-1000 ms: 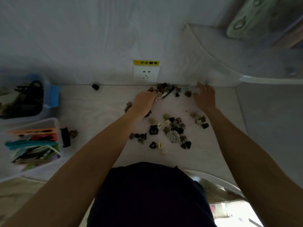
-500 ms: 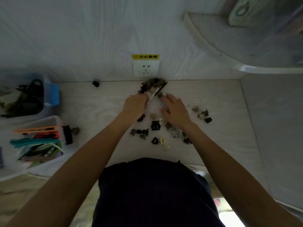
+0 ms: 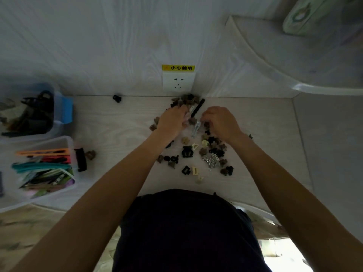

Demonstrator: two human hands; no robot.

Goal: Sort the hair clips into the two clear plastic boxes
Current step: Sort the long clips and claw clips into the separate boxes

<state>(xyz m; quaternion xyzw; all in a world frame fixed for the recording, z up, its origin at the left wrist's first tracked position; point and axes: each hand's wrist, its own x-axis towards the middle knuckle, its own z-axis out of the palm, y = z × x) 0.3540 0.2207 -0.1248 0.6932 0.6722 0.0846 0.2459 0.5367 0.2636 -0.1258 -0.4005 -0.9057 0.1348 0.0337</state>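
Observation:
Several small claw hair clips [image 3: 208,152] in black, brown and cream lie scattered on the pale table [image 3: 121,126], with more heaped by the wall [image 3: 186,100]. My left hand [image 3: 172,122] grips a long black clip [image 3: 198,109] with a pale one beside it. Close to its right, my right hand [image 3: 220,122] has curled fingers and pinches the top of a silver clip [image 3: 196,128]. At the far left stand the two clear boxes. The farther box [image 3: 59,99] holds dark clips. The nearer box [image 3: 66,142] holds long coloured clips.
A lone black clip [image 3: 117,98] lies by the wall. A black clip [image 3: 81,160] and a brown one [image 3: 90,154] sit against the nearer box. A wall socket [image 3: 177,83] is behind the pile. A curved shelf [image 3: 294,55] overhangs at right.
My right hand came in from the far right of the pile to the middle, beside my left hand, and closed on the silver clip. My left hand kept the long clips.

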